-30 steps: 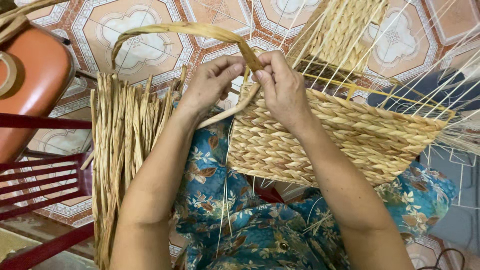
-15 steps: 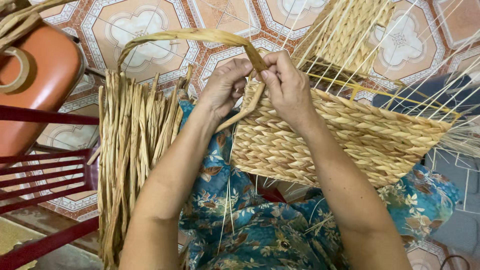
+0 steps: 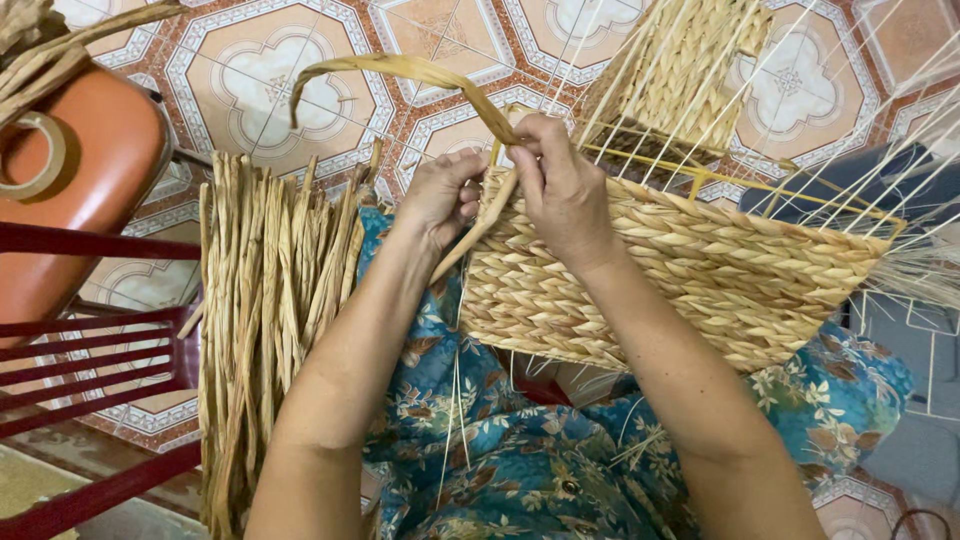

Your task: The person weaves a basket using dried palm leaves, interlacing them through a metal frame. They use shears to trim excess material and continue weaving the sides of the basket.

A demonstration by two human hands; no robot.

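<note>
Pinching a straw strand point(image 3: 420, 72) — right hand point(image 3: 565, 190) and left hand point(image 3: 440, 195) closed on it, woven basket point(image 3: 700, 270) beneath

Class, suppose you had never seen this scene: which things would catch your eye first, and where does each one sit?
At centre, the left hand and right hand grip a long flat straw strand at the edge of a half-woven straw basket resting on the lap. Left of the arms, a bundle of dried straw stalks hangs down. Behind lies a patterned tiled floor, with an orange stool at the far left.
</note>
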